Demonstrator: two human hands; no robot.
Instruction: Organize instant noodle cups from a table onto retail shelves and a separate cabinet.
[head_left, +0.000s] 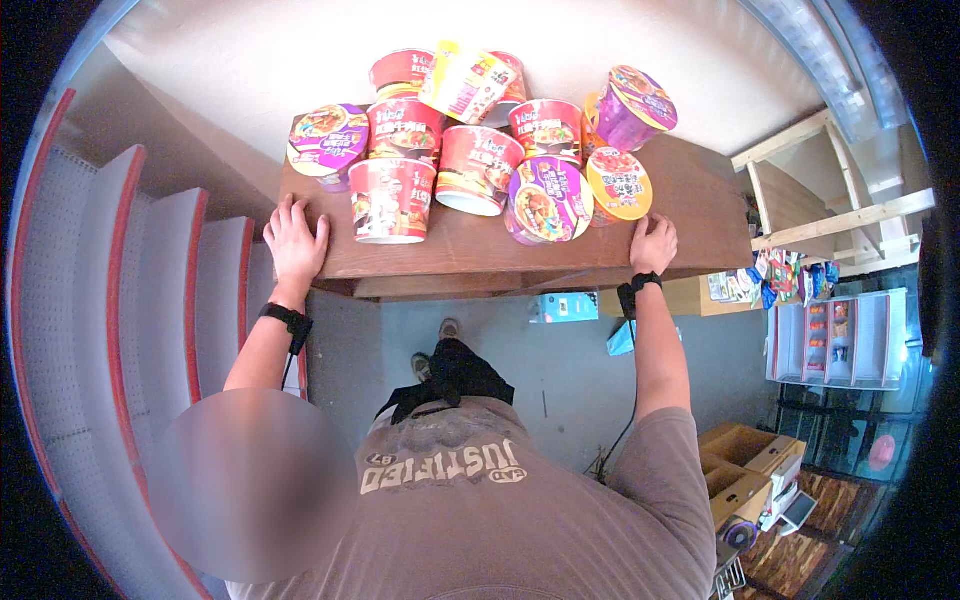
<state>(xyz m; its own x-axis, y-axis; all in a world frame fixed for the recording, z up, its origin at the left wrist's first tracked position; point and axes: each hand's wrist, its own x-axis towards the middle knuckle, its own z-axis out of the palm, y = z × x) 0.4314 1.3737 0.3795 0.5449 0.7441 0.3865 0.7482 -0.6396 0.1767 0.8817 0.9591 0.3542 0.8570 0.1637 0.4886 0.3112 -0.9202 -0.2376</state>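
My left hand (296, 241) rests palm down with spread fingers on the left front part of a brown wooden table (480, 255), holding nothing. My right hand (654, 244) lies at the table's front right, its fingertips close to a yellow-lidded instant noodle cup (620, 187); whether they touch is unclear. Between the hands stand several red instant noodle cups (391, 201), with a yellow and white packet (469, 81) on top at the back. A purple noodle cup (328, 142) sits back left, another purple cup (550, 201) leans at the front, and a third purple cup (637, 109) tilts at the back right.
White shelving with red edges (196, 292) runs along the left side. Below the table's right part are blue boxes (564, 307) on the floor. A wooden frame (840, 217), snack packets (780, 277), a white shelf rack (832, 341) and cardboard boxes (739, 480) stand to the right.
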